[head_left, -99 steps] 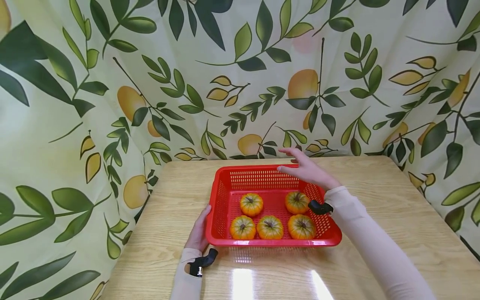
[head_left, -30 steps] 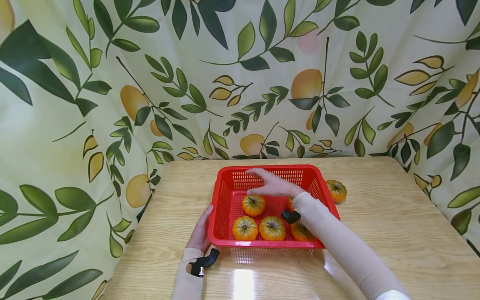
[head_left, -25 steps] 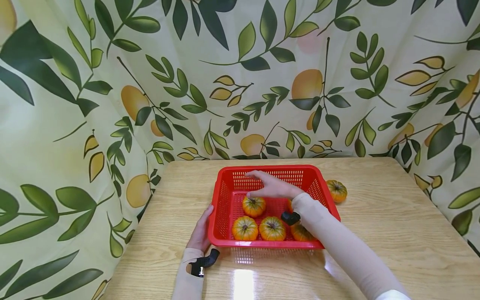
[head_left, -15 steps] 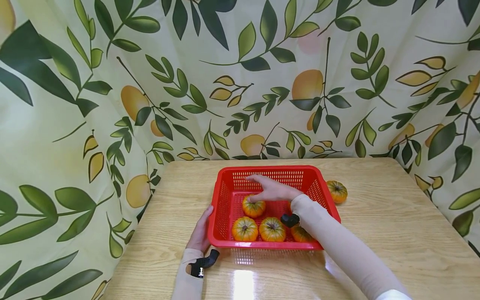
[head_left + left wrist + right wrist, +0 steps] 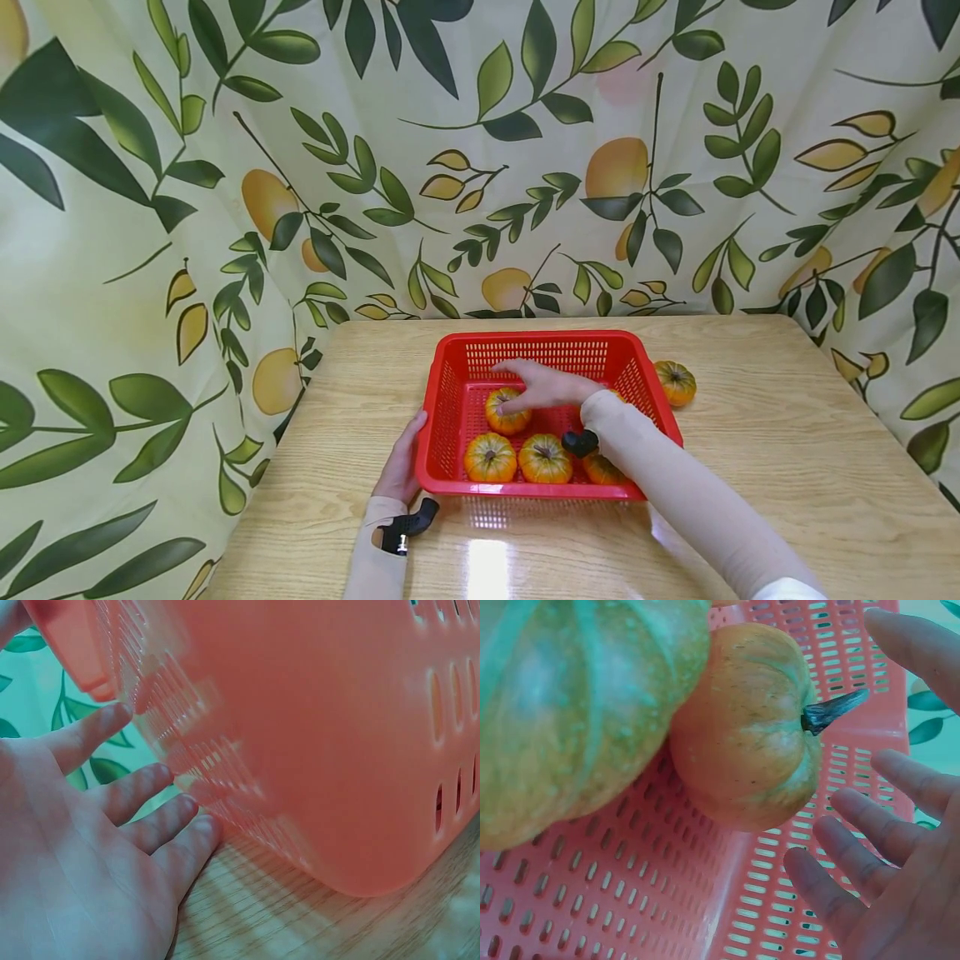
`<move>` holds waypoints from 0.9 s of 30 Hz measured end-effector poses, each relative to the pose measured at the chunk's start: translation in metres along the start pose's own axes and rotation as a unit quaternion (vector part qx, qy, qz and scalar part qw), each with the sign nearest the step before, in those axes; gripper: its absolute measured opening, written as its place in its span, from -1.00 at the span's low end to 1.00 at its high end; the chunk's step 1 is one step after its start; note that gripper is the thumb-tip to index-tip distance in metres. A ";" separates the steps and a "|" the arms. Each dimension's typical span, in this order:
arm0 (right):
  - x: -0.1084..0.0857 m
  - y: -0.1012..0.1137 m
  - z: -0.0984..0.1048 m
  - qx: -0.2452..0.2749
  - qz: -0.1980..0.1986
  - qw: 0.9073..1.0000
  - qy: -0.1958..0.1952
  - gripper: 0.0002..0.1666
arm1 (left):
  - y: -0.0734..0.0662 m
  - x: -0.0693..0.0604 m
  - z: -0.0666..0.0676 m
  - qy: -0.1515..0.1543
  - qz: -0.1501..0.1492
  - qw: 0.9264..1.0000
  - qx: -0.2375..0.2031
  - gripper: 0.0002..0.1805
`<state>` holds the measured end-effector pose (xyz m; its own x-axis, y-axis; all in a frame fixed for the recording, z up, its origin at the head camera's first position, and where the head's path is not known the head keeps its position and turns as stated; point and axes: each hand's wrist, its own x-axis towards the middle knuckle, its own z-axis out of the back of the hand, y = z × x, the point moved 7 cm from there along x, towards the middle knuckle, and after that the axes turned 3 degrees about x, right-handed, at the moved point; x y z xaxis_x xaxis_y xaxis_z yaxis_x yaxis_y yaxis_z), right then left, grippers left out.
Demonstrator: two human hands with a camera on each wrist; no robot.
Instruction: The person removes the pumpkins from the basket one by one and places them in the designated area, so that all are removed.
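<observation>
A red perforated plastic basket [image 5: 532, 488] on the wooden table holds several small orange pumpkins. My left hand [image 5: 401, 462] is at the basket's left side; in the left wrist view its extended fingertips touch the slotted wall. My right hand [image 5: 549, 387] reaches into the basket with fingers spread, over the back-left pumpkin [image 5: 506, 423]. In the right wrist view, that hand stands apart from a stemmed pumpkin [image 5: 742, 735]. Two more pumpkins, a front-left one [image 5: 490, 457] and a front-middle one [image 5: 545, 458], are in plain sight. My right forearm partly covers the pumpkins on the right.
One pumpkin [image 5: 675, 383] sits on the table [image 5: 757, 417] just outside the basket's right wall. Behind the table hangs a leaf-and-fruit patterned cloth [image 5: 480, 183], and it also runs along the left and right sides.
A pumpkin now sits outside the basket on the right, where none was 3.3 seconds ago. My right hand has moved left, then lower toward the back-left pumpkin. My left hand stays put.
</observation>
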<state>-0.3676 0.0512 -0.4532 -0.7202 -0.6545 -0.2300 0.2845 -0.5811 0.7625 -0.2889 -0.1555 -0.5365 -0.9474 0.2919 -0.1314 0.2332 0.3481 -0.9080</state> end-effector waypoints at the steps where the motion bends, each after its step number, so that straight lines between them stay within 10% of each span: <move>1: 0.001 0.000 -0.001 0.000 0.001 1.000 0.002 -0.03 | 0.000 0.000 0.000 0.000 0.000 1.000 -0.001 -0.32; 27: 0.003 -0.008 -0.016 -0.050 -0.016 0.998 0.023 -0.16 | 0.001 0.000 0.001 -0.022 0.000 1.000 -0.006 -0.35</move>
<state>-0.3616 0.0462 -0.4692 -0.7005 -0.6550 -0.2833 0.3251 -0.6462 0.6904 -0.2893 -0.1557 -0.5375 -0.9558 0.2532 -0.1495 0.2362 0.3582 -0.9033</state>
